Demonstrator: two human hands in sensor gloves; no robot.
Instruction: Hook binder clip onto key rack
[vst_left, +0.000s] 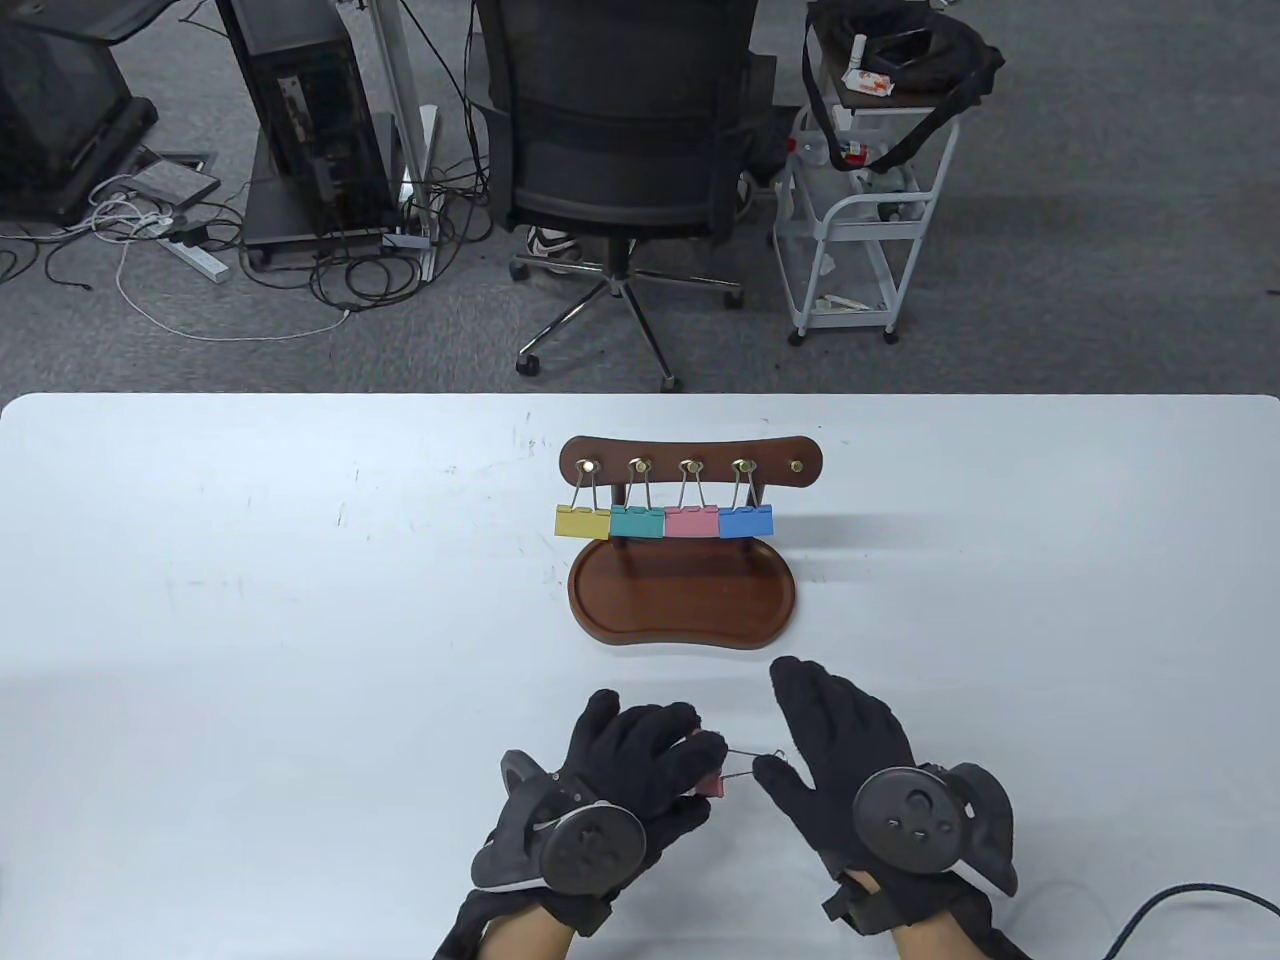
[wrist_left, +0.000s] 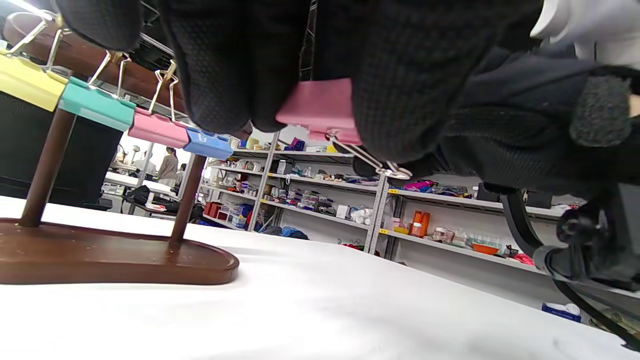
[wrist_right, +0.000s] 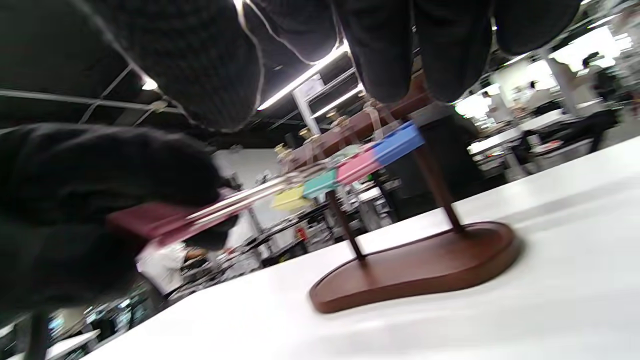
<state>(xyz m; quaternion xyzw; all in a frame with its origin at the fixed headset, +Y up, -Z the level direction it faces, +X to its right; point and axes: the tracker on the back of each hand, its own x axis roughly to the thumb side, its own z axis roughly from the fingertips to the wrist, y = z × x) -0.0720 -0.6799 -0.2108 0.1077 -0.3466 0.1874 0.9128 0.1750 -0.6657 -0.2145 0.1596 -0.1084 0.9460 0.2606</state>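
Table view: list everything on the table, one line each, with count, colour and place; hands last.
key rack: 1, dark brown wood, table centre, five brass hooks above an oval tray base; rightmost hook bare
yellow clip: 1, hangs on first hook from left
teal clip: 1, hangs on second hook
pink clip: 1, hangs on third hook
blue clip: 1, hangs on fourth hook
held clip: 1, pink, above the table in front of the rack, between the hands
table: 1, white
left hand: 1, black glove, grips held clip's body
right hand: 1, black glove, fingertip at the clip's wire handle
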